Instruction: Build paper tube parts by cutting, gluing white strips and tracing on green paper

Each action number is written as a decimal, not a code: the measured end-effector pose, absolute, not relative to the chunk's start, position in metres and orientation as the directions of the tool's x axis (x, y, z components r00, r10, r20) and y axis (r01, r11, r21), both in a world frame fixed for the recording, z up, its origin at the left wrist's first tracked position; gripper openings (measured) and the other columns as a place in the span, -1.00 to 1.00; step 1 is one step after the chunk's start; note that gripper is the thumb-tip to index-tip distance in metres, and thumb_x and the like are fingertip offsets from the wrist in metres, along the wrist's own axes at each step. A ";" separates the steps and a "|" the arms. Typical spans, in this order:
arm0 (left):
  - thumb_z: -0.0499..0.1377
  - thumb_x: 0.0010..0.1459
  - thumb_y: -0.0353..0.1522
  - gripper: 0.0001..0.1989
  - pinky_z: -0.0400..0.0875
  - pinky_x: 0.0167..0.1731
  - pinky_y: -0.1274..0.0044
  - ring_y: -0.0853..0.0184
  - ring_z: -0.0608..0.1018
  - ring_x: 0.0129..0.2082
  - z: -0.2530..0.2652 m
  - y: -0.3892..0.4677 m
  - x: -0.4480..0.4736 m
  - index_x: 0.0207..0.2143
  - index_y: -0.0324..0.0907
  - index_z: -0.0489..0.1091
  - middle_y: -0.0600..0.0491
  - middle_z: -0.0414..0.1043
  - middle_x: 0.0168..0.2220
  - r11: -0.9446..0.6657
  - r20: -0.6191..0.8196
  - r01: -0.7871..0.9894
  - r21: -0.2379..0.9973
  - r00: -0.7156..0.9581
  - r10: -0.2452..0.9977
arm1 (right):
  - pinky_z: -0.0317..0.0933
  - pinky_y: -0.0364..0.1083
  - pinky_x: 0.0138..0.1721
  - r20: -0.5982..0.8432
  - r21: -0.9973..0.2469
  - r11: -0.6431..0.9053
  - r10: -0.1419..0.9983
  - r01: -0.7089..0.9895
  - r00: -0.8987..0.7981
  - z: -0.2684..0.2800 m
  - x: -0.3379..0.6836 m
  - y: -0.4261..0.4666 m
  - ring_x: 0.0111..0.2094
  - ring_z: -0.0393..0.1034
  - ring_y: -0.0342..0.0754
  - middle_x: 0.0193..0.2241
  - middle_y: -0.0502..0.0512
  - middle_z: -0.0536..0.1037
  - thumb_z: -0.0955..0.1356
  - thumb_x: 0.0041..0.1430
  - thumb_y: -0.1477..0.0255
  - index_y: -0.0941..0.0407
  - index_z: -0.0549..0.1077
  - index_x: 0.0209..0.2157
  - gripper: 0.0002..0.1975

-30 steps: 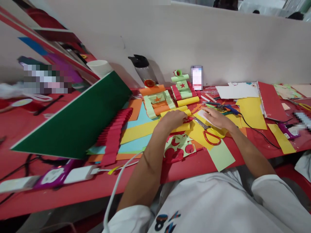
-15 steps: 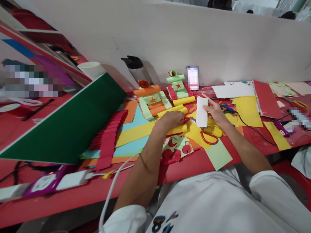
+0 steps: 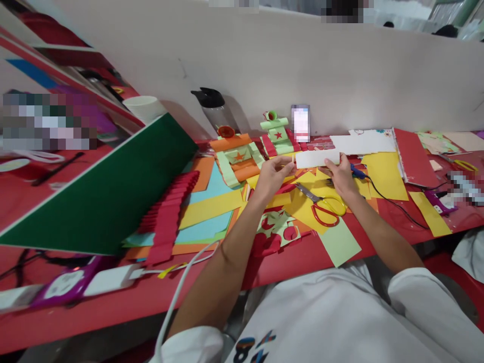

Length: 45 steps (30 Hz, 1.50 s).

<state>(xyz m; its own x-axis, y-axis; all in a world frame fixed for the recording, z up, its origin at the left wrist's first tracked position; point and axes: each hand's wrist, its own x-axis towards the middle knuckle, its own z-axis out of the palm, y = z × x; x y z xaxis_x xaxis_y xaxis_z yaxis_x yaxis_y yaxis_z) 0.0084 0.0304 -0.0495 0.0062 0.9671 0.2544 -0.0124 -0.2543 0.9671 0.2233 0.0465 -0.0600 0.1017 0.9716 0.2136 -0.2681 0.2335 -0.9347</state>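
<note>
A white paper strip (image 3: 316,159) lies lengthwise between my two hands above the littered table. My right hand (image 3: 341,176) pinches its right end between thumb and fingers. At its left end, the fingers of my left hand (image 3: 275,174) close together on the paper's edge. Scissors (image 3: 328,209) with one red and one yellow handle rest below the strip on yellow paper (image 3: 302,212). Beside my left hand stands an orange and green paper model (image 3: 237,157) with a star; a smaller green model (image 3: 279,136) is behind. My left wrist partly hides rolled yellow paper.
A large green board (image 3: 102,196) leans at the left, by pleated red paper (image 3: 170,212). Along the wall stand a bottle (image 3: 214,108) and a phone (image 3: 301,123). A blue-handled corded tool (image 3: 358,172) lies right of my right hand. A white cable (image 3: 181,282) crosses the front edge.
The white paper strip has turned from upright to lengthwise and is raised toward the wall. My left hand has left the yellow rolls and come to its left end, uncovering the scissors' blades.
</note>
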 end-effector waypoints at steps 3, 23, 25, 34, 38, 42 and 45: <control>0.45 -0.03 -0.16 -0.66 0.61 -0.15 0.37 0.26 0.63 -0.32 -0.048 0.026 0.014 -0.32 -0.18 0.50 0.05 0.54 -0.37 -0.196 0.195 -0.059 0.979 -0.013 0.981 | 0.59 0.03 -0.02 0.227 -0.931 0.247 0.968 -0.268 0.104 -0.061 0.223 0.047 -0.06 0.54 -0.01 -0.11 0.03 0.56 0.53 0.03 0.24 0.01 0.31 -0.16 -0.57; 0.53 -0.14 -0.17 -0.60 0.50 -0.30 0.51 0.38 0.53 -0.41 -0.043 0.023 0.010 -0.38 -0.18 0.48 0.09 0.50 -0.41 -0.181 0.182 -0.078 0.980 0.002 0.983 | 0.63 0.07 -0.02 0.253 -0.929 0.247 0.967 -0.275 0.012 -0.060 0.226 0.044 -0.10 0.56 -0.04 -0.11 0.00 0.55 0.54 0.04 0.26 -0.01 0.33 -0.12 -0.56; 0.54 -0.16 -0.19 -0.59 0.51 -0.28 0.51 0.38 0.54 -0.38 -0.046 0.025 0.010 -0.32 -0.17 0.51 0.08 0.53 -0.35 -0.154 0.156 -0.115 0.981 0.004 0.988 | 0.63 0.07 -0.03 0.249 -0.930 0.242 0.968 -0.278 0.008 -0.059 0.226 0.043 -0.07 0.55 -0.02 -0.11 0.00 0.55 0.55 0.03 0.26 -0.01 0.34 -0.11 -0.54; 0.59 -0.24 -0.31 -0.63 0.56 -0.23 0.56 0.44 0.54 -0.40 -0.052 0.030 0.010 -0.36 -0.21 0.60 0.07 0.55 -0.38 0.062 -0.026 -0.374 0.925 0.101 0.995 | 0.64 0.07 -0.03 0.199 -0.940 0.189 0.980 -0.283 -0.004 -0.056 0.225 0.044 -0.09 0.56 -0.01 -0.13 0.00 0.56 0.58 -0.03 0.23 -0.02 0.36 -0.10 -0.49; 0.59 -0.26 -0.34 -0.64 0.56 -0.27 0.59 0.51 0.48 -0.50 -0.053 0.030 0.011 -0.40 -0.23 0.58 0.12 0.48 -0.46 0.078 -0.041 -0.403 0.912 0.099 0.994 | 0.63 0.07 -0.01 0.186 -0.948 0.176 0.982 -0.266 -0.013 -0.056 0.225 0.044 -0.08 0.56 0.00 -0.11 0.03 0.55 0.57 -0.01 0.21 -0.01 0.37 -0.06 -0.48; 0.58 -0.24 -0.32 -0.65 0.56 -0.27 0.56 0.50 0.45 -0.52 -0.053 0.030 0.013 -0.42 -0.21 0.56 0.13 0.45 -0.50 0.030 -0.007 -0.360 0.933 0.066 0.998 | 0.63 0.08 0.00 0.194 -0.949 0.185 0.981 -0.257 -0.010 -0.055 0.225 0.042 -0.11 0.56 -0.01 -0.13 0.00 0.56 0.57 -0.02 0.21 -0.03 0.36 0.01 -0.42; 0.56 -0.21 -0.27 -0.67 0.54 -0.30 0.52 0.51 0.36 -0.58 -0.053 0.029 0.015 -0.44 -0.19 0.54 0.18 0.33 -0.59 -0.031 0.043 -0.306 0.951 0.034 0.998 | 0.63 0.10 0.00 0.216 -0.951 0.207 0.976 -0.228 -0.015 -0.055 0.225 0.041 -0.11 0.57 -0.01 -0.12 0.02 0.56 0.57 0.01 0.20 -0.03 0.37 0.02 -0.43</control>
<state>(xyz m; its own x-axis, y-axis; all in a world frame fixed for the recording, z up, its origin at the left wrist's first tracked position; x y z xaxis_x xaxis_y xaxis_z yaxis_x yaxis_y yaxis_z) 0.0147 0.0292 -0.0529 0.0342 0.9985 0.0433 -0.3064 -0.0307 0.9514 0.2248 0.0411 -0.0548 -0.0154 0.9762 0.2164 -0.2285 0.2073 -0.9512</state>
